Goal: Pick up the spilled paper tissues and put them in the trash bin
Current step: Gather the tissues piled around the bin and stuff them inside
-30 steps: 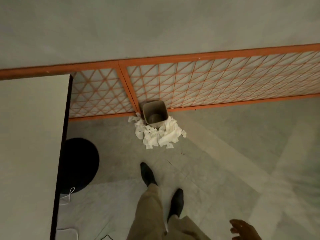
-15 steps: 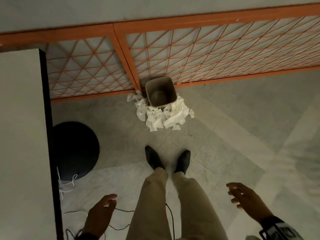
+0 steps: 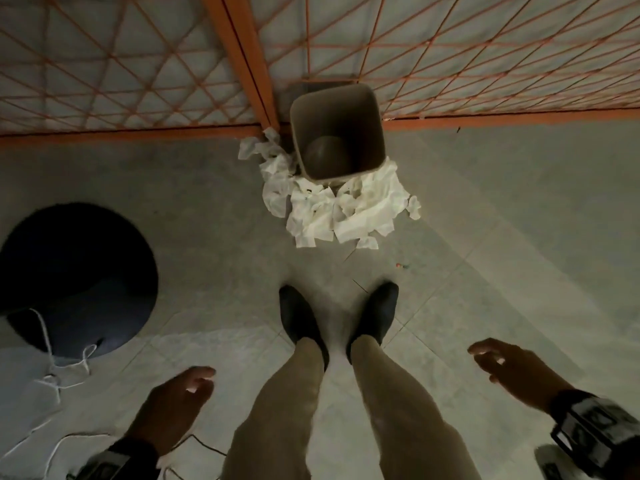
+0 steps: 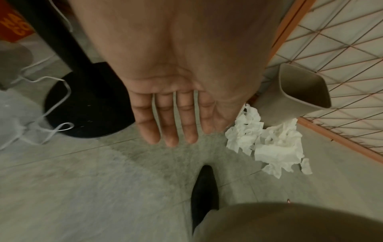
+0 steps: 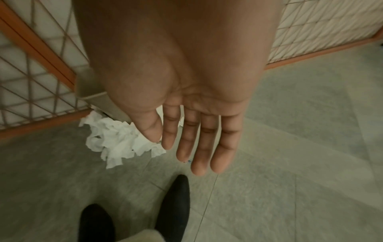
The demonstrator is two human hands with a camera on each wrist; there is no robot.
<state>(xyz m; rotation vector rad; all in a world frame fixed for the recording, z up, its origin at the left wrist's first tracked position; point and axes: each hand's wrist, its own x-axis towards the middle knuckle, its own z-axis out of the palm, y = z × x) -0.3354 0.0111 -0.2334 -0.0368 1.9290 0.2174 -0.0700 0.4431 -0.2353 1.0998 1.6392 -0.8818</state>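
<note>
A beige square trash bin (image 3: 375, 133) stands upright on the floor against an orange lattice fence, open side up. Crumpled white paper tissues (image 3: 339, 209) lie heaped on the tiles around its front and left side; they also show as tissues (image 4: 275, 147) and tissues (image 5: 118, 140) in the wrist views. My left hand (image 3: 173, 400) hangs beside my left leg, fingers straight, holding nothing (image 4: 172, 121). My right hand (image 3: 509, 372) hangs at the right, fingers extended and empty (image 5: 196, 140). Both hands are well short of the tissues.
The orange lattice fence (image 3: 242, 46) runs behind the bin. A round black stand base (image 3: 76, 275) with white cords (image 3: 52, 372) lies on the floor at left. My black shoes (image 3: 301, 320) stand just in front of the tissues. Grey tiled floor spreads to the right.
I have stepped closer to the bin, so bin and tissues appear larger and nearer. Both hands have come further into view at my sides, still empty.
</note>
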